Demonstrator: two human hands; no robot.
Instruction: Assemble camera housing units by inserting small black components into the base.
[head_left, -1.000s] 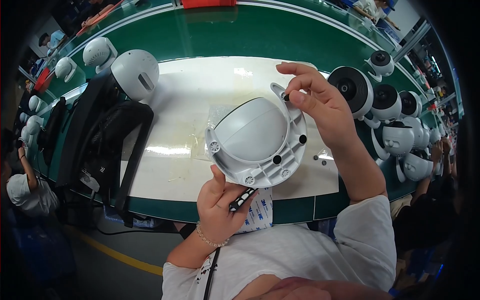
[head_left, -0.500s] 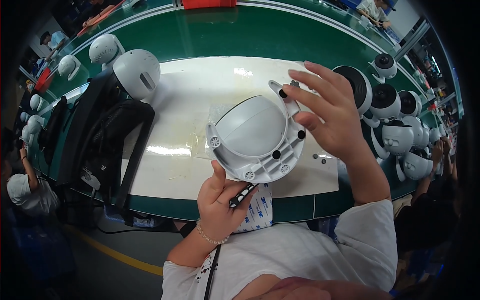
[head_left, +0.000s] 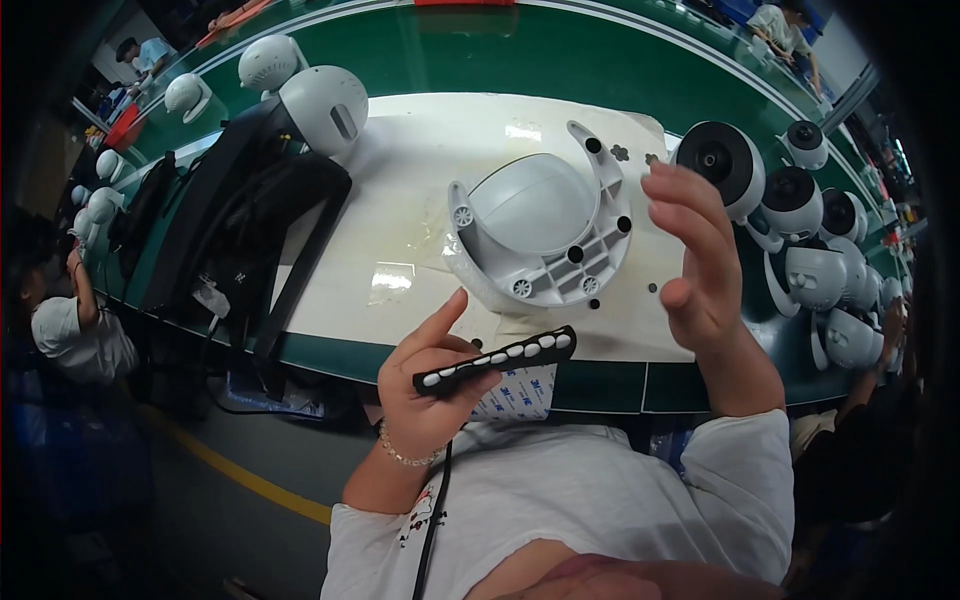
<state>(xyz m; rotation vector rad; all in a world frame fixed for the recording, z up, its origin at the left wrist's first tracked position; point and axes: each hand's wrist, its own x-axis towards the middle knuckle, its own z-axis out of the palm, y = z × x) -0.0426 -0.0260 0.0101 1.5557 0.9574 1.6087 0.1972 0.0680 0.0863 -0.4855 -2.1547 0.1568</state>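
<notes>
A white dome-shaped plastic housing [head_left: 545, 225] with a forked bracket lies on the white mat [head_left: 400, 200], its screw holes and round feet facing up. My left hand [head_left: 425, 385] holds a black strip [head_left: 497, 359] carrying a row of small white pads, just below the housing. My right hand [head_left: 695, 255] hovers to the right of the housing with fingers apart and nothing in it. A white sheet of backing paper [head_left: 515, 390] hangs at the table's front edge under the strip.
A black padded stand [head_left: 240, 230] with a white round camera head [head_left: 322, 105] sits at left. Several white and black dome cameras [head_left: 800, 230] line the right side on the green table [head_left: 480, 50]. Other people sit at far left and top right.
My right hand has let go of the housing's top edge and drawn back to the right. My left hand has come away from the housing, and the black strip now shows fully.
</notes>
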